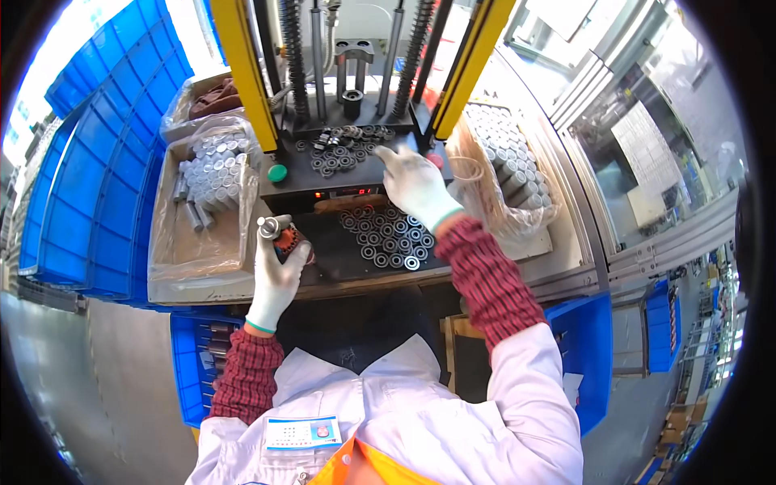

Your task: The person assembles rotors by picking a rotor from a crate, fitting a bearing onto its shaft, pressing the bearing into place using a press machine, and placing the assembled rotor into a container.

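Observation:
My left hand (279, 275), in a white glove, is closed around a motor armature (288, 239) with orange-red windings. A short silver metal cylinder (269, 227) shows at its upper end; I cannot tell how the two are joined. My right hand (410, 179), also gloved, is over the right part of the black press bed with fingers stretched out and apart. Its fingertips are beside a loose pile of small ring bearings (343, 155), and nothing shows in them. Nearer to me, more bearings (390, 238) lie flat in a group on the dark mat.
The press has yellow posts (245, 73), a central ram fixture (353, 101), a green button (277, 173) and a red one (436, 160). Plastic-lined boxes of silver cylinders stand left (212, 182) and right (509, 158). Blue bins (190, 364) flank my lap.

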Available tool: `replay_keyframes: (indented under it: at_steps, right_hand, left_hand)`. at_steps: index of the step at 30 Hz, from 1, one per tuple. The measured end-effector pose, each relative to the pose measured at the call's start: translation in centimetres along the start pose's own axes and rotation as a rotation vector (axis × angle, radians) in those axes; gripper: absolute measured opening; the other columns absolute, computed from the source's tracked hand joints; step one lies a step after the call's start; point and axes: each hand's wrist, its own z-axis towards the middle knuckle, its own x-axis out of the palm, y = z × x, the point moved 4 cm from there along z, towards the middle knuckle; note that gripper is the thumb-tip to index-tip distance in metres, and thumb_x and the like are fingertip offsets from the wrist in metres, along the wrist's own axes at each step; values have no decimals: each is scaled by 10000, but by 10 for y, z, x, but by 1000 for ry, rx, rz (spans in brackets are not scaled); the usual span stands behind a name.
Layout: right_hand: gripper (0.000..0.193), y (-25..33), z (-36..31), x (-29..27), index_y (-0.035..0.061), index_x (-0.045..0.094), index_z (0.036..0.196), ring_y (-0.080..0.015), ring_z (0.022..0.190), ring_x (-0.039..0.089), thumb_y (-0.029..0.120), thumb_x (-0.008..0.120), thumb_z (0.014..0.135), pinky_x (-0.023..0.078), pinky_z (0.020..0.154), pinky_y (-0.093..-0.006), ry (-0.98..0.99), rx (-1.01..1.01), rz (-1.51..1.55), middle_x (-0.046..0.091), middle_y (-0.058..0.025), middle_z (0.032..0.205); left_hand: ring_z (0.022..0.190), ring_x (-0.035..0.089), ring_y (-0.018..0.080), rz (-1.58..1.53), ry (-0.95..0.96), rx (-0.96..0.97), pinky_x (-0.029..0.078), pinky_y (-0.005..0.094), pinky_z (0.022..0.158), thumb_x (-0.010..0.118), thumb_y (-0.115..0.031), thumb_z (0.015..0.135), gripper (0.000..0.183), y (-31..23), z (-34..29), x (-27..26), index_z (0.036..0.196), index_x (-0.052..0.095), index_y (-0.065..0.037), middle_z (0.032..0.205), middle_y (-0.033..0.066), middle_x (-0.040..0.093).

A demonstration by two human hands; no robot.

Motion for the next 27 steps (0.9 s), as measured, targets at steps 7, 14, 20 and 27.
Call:
replay_keyframes:
  at_steps: [7, 14, 20, 27]
  right_hand:
    - [271, -23, 42, 45, 13, 626, 1125, -439, 1044, 692, 229, 668, 966, 565, 920, -531, 45, 23, -131, 660, -255, 1085]
    - [285, -7, 140, 15, -3, 708, 1043, -423, 1095, 693, 260, 668, 940, 543, 1003, -507, -109, 4, 79, 715, -246, 1087]
    - [432, -23, 142, 24, 23, 623, 1359, -424, 1203, 664, 97, 595, 934, 523, 1063, -516, -78, -292, -147, 689, -224, 1285]
    - [843, 56, 18, -19, 10, 456, 1583, -358, 1352, 626, 353, 818, 903, 462, 1179, -440, 255, -145, 516, 609, -251, 1470]
  left_hand:
    - [1021, 629, 189, -41, -79, -33, 540, 358, 937, 730, 26, 946, 451, 21, -9, -17, 1357, 545, 1, 1134, 106, 612]
    - [1133, 632, 275, -12, 33, -6, 509, 381, 1021, 787, -2, 898, 497, 10, -4, -7, 1345, 568, -12, 1256, 140, 612]
    - [1149, 698, 226, -163, 7, -179, 547, 370, 1033, 865, -65, 845, 614, 10, -2, 10, 1387, 584, -9, 1273, 135, 701]
    - [1078, 747, 277, -20, 5, -292, 577, 385, 950, 876, -134, 824, 547, 20, 26, 27, 1288, 627, 10, 1209, 175, 732]
